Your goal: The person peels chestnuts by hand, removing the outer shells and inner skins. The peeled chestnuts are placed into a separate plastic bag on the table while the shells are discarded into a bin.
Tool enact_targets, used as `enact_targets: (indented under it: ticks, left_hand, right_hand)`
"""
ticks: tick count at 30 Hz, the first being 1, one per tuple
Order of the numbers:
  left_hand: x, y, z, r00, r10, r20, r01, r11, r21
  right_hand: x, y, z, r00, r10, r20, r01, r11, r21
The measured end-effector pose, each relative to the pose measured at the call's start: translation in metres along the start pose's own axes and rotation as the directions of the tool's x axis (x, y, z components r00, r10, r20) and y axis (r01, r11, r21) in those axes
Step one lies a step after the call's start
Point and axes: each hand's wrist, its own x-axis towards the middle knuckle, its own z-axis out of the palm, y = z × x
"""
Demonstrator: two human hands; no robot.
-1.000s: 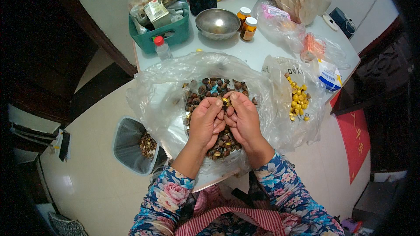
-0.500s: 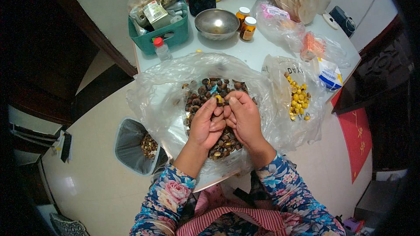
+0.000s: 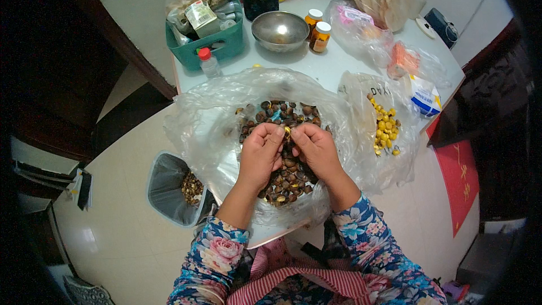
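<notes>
Over a spread clear plastic bag (image 3: 206, 114), my left hand (image 3: 261, 155) and my right hand (image 3: 318, 151) meet fingertip to fingertip. Between their thumbs and forefingers is one small chestnut (image 3: 287, 130), its yellow flesh showing where the shell is parted. Both hands are closed in a pinch on it. Beneath them lies a heap of brown unpeeled chestnuts (image 3: 289, 178), partly hidden by my hands. To the right, on another plastic bag (image 3: 361, 161), sits a pile of yellow peeled chestnuts (image 3: 387, 126).
A lined bin (image 3: 160, 183) with shell scraps stands at the table's left. Toward the back are a green basket (image 3: 212, 51), a red-capped bottle (image 3: 209, 66), a metal bowl (image 3: 279, 34) and amber bottles (image 3: 319, 39). A white-and-blue packet (image 3: 425, 96) lies near the right edge.
My hands have shifted slightly, the wrists spreading a little and the lower fingers drawing apart. The chestnut stays pinched between the fingertips, and more of the heap shows below.
</notes>
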Motion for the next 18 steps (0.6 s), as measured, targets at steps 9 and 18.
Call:
enact_targets:
  ticks: [9, 18]
  left_hand:
    - [-0.001, 0.0, -0.004, 0.995, 0.097, 0.006, -0.093, 0.936, 0.338]
    - [0.001, -0.009, -0.004, 0.861, 0.496, 0.111, -0.403, 0.533, 0.744]
  right_hand:
    - [0.004, 0.009, -0.004, 0.995, -0.021, 0.094, 0.026, 0.998, -0.054]
    - [0.0, 0.003, 0.002, 0.985, 0.16, 0.062, -0.171, 0.953, 0.251]
